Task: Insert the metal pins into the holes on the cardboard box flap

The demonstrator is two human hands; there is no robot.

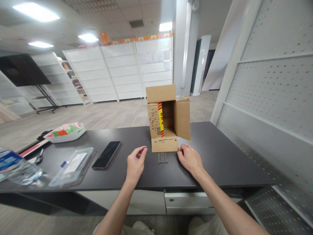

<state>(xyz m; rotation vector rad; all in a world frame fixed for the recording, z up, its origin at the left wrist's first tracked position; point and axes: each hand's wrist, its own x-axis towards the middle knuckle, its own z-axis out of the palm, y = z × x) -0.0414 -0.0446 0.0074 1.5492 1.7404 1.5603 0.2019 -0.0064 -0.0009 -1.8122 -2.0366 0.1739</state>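
A cardboard box [154, 127] stands on the dark desk with its flaps spread, its opening facing me. Small dark holes or nail heads dot its left panel and lower flap [165, 147]. Several thin metal nails [163, 158] lie in a row just in front of that flap. Left of the nails is my left hand [136, 163], thumb and forefinger pinched together; whatever sits between the fingertips is too small to make out. My right hand [191, 159] rests by the flap's right corner, fingers curled, their tips hidden from view.
Left of my hands lie a black phone [107, 155] and a clear plastic case [73, 166]. Farther left are a water bottle [19, 168] and a white basket [66, 138] with colourful contents. A perforated white panel [271, 85] rises along the right side.
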